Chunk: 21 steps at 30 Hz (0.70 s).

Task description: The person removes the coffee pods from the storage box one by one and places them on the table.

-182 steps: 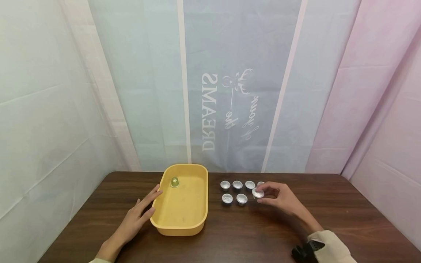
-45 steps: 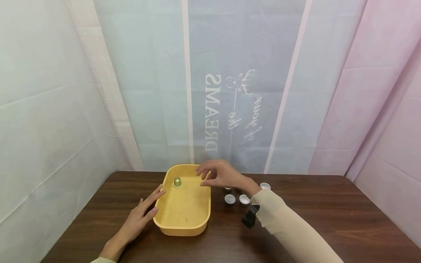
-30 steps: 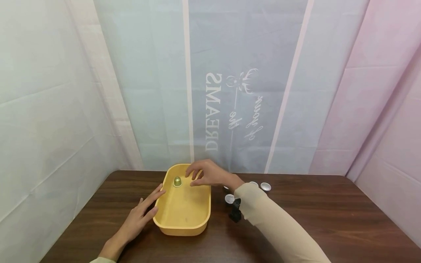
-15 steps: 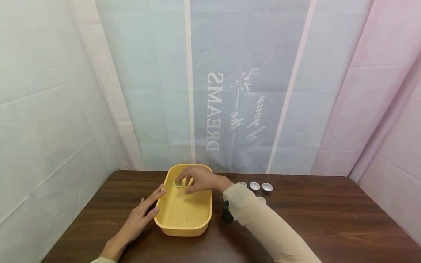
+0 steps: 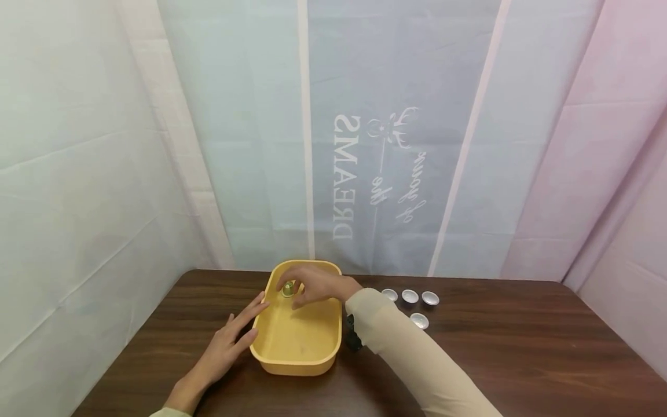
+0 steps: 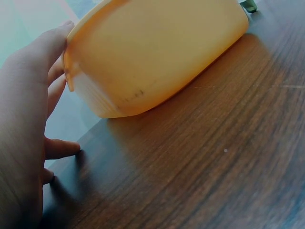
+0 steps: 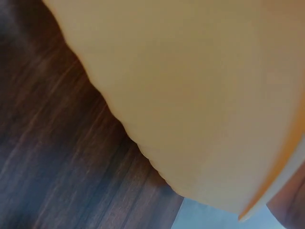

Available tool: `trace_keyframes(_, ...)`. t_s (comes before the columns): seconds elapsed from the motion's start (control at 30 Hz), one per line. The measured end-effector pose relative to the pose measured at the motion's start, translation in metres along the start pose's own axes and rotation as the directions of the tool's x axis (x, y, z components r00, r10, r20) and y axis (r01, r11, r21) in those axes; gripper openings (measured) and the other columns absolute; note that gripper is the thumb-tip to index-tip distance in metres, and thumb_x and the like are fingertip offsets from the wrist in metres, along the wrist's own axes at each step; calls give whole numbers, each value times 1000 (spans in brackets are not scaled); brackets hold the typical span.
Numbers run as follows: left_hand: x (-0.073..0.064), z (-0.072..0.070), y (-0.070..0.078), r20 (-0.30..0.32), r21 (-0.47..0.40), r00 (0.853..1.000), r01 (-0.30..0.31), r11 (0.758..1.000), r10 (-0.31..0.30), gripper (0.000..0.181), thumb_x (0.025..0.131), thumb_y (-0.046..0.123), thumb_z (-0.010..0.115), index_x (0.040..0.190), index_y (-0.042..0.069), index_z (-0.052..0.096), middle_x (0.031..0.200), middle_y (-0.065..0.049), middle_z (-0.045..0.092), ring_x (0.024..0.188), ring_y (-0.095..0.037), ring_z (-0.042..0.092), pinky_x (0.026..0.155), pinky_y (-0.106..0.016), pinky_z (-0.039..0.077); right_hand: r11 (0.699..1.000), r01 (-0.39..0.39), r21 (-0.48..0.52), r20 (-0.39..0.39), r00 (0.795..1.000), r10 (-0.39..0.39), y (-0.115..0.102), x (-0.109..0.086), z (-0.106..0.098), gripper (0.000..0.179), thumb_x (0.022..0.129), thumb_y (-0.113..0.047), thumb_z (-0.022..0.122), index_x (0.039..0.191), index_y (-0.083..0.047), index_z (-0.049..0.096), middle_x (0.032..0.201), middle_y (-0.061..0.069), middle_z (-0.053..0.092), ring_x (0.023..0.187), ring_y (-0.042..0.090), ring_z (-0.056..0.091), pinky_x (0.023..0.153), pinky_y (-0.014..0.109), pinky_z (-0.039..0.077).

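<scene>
In the head view my right hand (image 5: 315, 285) is inside the yellow tray (image 5: 297, 367), its fingers arched over a green coffee capsule (image 5: 289, 288) near the far left corner. The index finger curves past the capsule's left side, while the thumb stands apart from it. That capsule sits lid down on the tray floor. My left hand (image 5: 229, 341) rests its fingertips on the tray's left rim, fingers nearly straight. The left wrist view shows the same left hand (image 6: 28, 95) beside the tray wall (image 6: 157, 52). In the right wrist view the tray's outer wall (image 7: 181, 95) hides the fingers.
Several coffee capsules (image 5: 410, 296) stand silver lid up on the dark wooden table (image 5: 510, 347), right of the tray. My right sleeve (image 5: 401, 347) crosses in front of that group and hides part of it. A printed curtain (image 5: 396, 249) hangs behind the table's far edge.
Six seconds ago my right hand pinched a capsule among those on the table. Since then it has moved left into the tray, down to the green capsule. The left hand has stayed at the rim.
</scene>
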<state>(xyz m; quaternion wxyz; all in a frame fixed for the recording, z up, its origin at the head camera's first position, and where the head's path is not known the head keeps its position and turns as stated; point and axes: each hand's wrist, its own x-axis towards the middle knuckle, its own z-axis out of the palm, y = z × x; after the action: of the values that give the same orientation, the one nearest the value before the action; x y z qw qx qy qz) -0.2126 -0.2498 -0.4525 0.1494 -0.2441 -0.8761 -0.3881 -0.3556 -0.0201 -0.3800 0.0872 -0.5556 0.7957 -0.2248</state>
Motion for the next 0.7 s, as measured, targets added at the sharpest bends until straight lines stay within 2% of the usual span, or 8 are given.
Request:
trace_keyframes(0.33,-1,5,-2,4,-4,1000,-8,1000,8,50,98,11,50,146,24,42,155,0,29,132,-35,38,89,-81,14,997,-56,-54,36,998,58,12,0,7,46,76,-7,80,120,-13,65,117,-5,63,91,14,65,77,18,49)
trace_keyframes(0.5,0,3,-1,-4,0,1000,-1,1000,1,50,98,11,50,146,23,42,154,0,30,132,-36,38,90,-80,14,998,-49,-44,14,999,50,12,1,4,46,76,2,77,118,-12,66,116,-4,63,83,11,64,72,14,48)
trace_keyframes(0.7,1,3,0,4,-2,1000,7,1000,-7,49,99,12,50,146,22,42,155,1,29,133,-36,37,91,-80,13,993,-29,-114,37,999,33,11,-1,1,43,76,8,74,114,-14,70,106,-1,64,73,12,61,65,13,47)
